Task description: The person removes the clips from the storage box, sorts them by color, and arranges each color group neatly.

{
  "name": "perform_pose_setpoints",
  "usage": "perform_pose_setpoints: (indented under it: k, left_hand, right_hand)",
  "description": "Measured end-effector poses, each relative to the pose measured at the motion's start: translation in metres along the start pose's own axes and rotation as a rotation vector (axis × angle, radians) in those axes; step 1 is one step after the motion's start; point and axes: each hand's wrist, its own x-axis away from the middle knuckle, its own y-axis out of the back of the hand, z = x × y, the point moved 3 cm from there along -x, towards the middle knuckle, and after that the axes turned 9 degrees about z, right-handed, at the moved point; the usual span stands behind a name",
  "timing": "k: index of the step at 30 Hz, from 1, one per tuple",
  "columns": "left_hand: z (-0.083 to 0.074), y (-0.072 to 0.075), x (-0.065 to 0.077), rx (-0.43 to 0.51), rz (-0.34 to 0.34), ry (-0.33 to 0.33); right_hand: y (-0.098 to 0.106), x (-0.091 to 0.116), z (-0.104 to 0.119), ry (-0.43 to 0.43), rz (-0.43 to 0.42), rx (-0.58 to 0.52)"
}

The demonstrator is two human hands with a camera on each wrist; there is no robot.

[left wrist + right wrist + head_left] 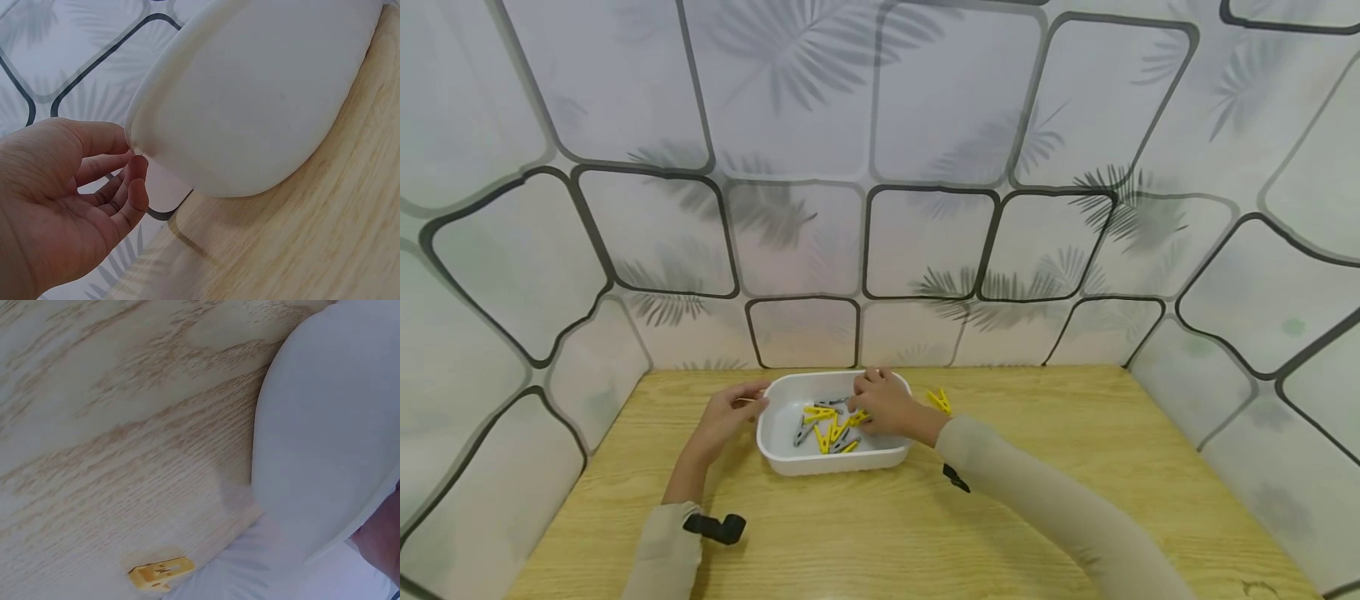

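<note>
A white plastic tub (831, 463) holds several yellow and grey clothespins, among them a yellow one (820, 412) and a grey one (802, 432). My left hand (728, 417) pinches the tub's rim at its left end; the left wrist view shows that hand (69, 200) with thumb and fingers at the edge of the tub (250, 100). Reaching over the right side into the tub, my right hand (883, 404) has bent fingers beside a yellow clothespin (859, 417). Whether it grips that clothespin I cannot tell. The right wrist view catches only a sliver of this hand (381, 534).
One yellow clothespin (939, 401) lies on the wooden table (820, 533), just right of the tub; it shows in the right wrist view too, as a yellow clothespin (161, 572). Patterned curtain-like walls (932, 242) rise behind the table and along both sides.
</note>
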Motion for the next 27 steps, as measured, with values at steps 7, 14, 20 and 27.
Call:
perform_pose_setpoints:
  k: [7, 14, 20, 27]
  left_hand:
    - [-0.001, 0.000, 0.000, -0.005, -0.004, 0.005]
    - [-0.004, 0.000, 0.000, -0.013, -0.009, 0.004]
    - [-0.004, 0.000, 0.001, -0.021, -0.007, 0.009]
    - [-0.003, -0.001, 0.002, -0.008, -0.012, 0.018]
  right_hand:
    - [-0.003, -0.004, 0.001, -0.014, 0.036, 0.081]
    - [-0.004, -0.008, 0.001, -0.032, 0.044, 0.095]
    - [-0.003, -0.011, 0.003, -0.035, 0.056, 0.115]
    - [-0.007, -0.012, 0.006, -0.024, 0.056, 0.122]
